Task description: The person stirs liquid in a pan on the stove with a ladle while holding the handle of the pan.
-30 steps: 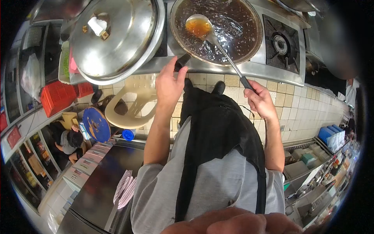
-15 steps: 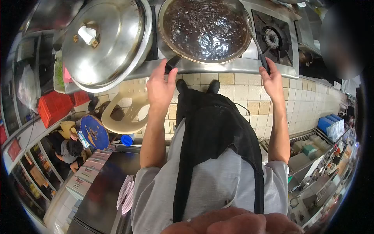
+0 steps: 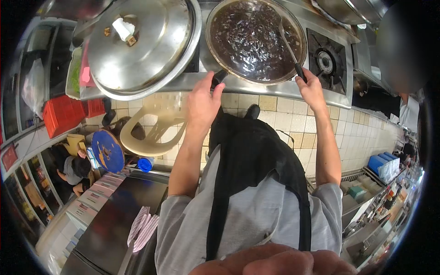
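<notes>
A wide pan [image 3: 215, 54] full of dark, bubbling liquid stands on the stove. My left hand [image 3: 204, 101] is at its near-left edge, fingers closed round the black pan handle [image 3: 219, 77]. With my right hand [image 3: 312, 91] I grip the black end of a long-handled metal cooking utensil [image 3: 288, 44]. Its shaft slants over the pan's right side, and its tip is in the liquid, so I cannot make out whether it is a ladle or a turner.
Left of the pan sits a large pot under a domed steel lid [image 3: 151, 55]. To the right is a gas burner [image 3: 326, 63]. A beige plastic chair [image 3: 153, 133] and blue round stool [image 3: 107, 151] are behind me on the left; another person [image 3: 75, 169] is beyond.
The utensil has swung from the pan's right rim inward over the liquid, my right hand moving slightly left relative to the pan. My left hand stays at the handle. The view has shifted.
</notes>
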Tool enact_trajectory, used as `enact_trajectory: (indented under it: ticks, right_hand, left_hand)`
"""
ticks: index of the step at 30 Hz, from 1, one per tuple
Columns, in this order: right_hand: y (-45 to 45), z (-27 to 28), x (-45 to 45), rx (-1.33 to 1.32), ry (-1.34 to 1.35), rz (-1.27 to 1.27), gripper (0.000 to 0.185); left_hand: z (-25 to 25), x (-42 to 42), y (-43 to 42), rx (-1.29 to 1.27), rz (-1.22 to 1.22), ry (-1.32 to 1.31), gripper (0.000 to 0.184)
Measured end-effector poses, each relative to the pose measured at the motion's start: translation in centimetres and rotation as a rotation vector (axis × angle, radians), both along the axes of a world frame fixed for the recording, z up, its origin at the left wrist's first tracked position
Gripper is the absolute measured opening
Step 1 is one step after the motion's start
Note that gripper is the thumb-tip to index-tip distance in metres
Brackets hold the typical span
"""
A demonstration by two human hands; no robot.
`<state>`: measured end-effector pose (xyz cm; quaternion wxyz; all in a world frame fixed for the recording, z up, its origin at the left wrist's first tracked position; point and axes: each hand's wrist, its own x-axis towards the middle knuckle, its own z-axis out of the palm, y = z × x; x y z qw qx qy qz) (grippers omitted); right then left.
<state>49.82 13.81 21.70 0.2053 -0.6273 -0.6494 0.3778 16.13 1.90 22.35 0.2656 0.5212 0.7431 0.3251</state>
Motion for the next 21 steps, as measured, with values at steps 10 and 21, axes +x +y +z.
enact_trajectory:
  ticks: [10,21]
  right_hand:
    - [0.3,0.6,-1.9,-0.028,-0.039,0.098,0.047]
    - [-0.8,1.6,-4.0,-0.054,-0.021,0.187,0.049]
  left_hand:
    - [-0.1,-0.1,0.0,0.03,-0.005,0.033,0.047]
    - [0.1,-0.1,0.0,0.08,-0.029,0.088,0.045]
